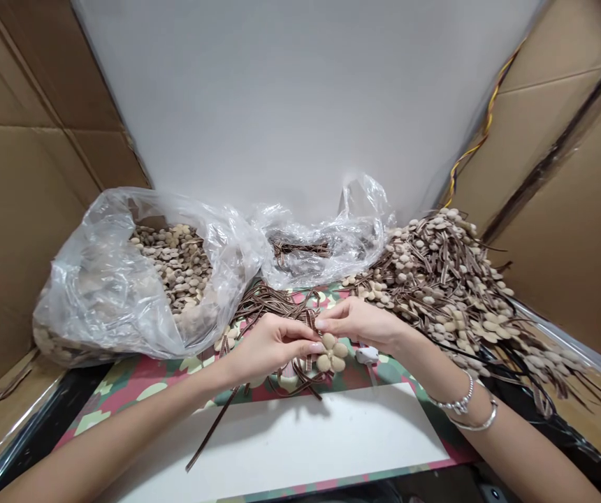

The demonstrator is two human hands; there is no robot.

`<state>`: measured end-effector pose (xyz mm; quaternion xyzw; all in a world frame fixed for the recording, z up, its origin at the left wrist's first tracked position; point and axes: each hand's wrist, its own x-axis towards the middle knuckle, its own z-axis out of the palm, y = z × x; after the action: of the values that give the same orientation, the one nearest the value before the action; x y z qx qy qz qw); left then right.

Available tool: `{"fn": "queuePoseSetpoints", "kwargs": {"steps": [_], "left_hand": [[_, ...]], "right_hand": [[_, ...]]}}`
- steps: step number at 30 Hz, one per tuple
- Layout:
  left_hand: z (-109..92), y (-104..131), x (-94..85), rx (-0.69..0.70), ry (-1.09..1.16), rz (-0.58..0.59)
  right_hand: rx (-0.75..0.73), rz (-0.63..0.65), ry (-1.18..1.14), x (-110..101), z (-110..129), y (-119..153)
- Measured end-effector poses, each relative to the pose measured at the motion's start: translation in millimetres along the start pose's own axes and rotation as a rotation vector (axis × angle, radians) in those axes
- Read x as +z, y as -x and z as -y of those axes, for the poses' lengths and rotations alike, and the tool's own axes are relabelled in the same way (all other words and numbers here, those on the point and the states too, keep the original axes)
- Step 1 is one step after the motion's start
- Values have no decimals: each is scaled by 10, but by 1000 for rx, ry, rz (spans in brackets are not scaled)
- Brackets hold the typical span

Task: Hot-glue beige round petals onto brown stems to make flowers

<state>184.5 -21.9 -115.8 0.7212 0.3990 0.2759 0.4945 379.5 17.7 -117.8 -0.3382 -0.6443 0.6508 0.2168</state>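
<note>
A beige five-petal padded flower (332, 353) sits at the fingertips between my two hands, above the patterned cloth. My left hand (274, 346) is closed in a pinch on a brown striped ribbon (310, 320) beside the flower's left petals. From the other side, my right hand (360, 323) pinches near the same ribbon, just above the flower; the exact grip is partly hidden by the fingers. Behind and under the hands lies a tangle of similar brown ribbons (266, 299), one long end trailing toward the front left.
A clear plastic bag (106, 279) of beige flowers stands left; another plastic bag (356, 244) holds ribbons. On the right is a heap of flowers with ribbons (447, 279). A small white object (367, 355), a white board (300, 440) and cardboard walls (567, 195) are around.
</note>
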Motion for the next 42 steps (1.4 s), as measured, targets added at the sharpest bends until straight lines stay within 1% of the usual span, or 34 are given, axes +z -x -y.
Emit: {"fn": "queuePoseSetpoints", "kwargs": {"steps": [5, 10, 13, 16, 19, 21, 23, 26, 29, 31, 33, 36, 42], "left_hand": [[-23, 8, -1, -8, -23, -44], [-2, 6, 3, -5, -36, -71], [14, -5, -3, -26, 24, -73], [-2, -16, -20, -83, 168, -43], [-40, -26, -59, -108, 258, -47], [-56, -34, -87, -105, 257, -100], [-53, -42, -102, -95, 222, -171], [-24, -48, -85, -42, 162, -272], [9, -40, -37, 33, 164, -314], [28, -30, -11, 73, 172, -315], [45, -22, 5, 94, 151, -328], [69, -20, 20, 108, 117, -352], [84, -21, 55, 143, 168, -348]], "right_hand": [[-30, -75, -97, 82, -84, -55], [-104, -179, -110, 184, -50, -50], [-116, -226, -148, 226, -57, -64], [-139, -289, -146, 162, -64, -80], [-223, -365, -78, -11, 2, -11], [-247, -361, -35, -119, 74, 101], [-219, -300, -2, -161, 126, 232], [-156, -198, 57, -80, 112, 353], [-119, -148, 65, 72, 30, 328], [-109, -154, 66, 148, -8, 269], [-102, -190, 99, 190, -18, 217], [-98, -242, 150, 215, 0, 186], [-108, -285, 202, 241, 15, 185]]}}
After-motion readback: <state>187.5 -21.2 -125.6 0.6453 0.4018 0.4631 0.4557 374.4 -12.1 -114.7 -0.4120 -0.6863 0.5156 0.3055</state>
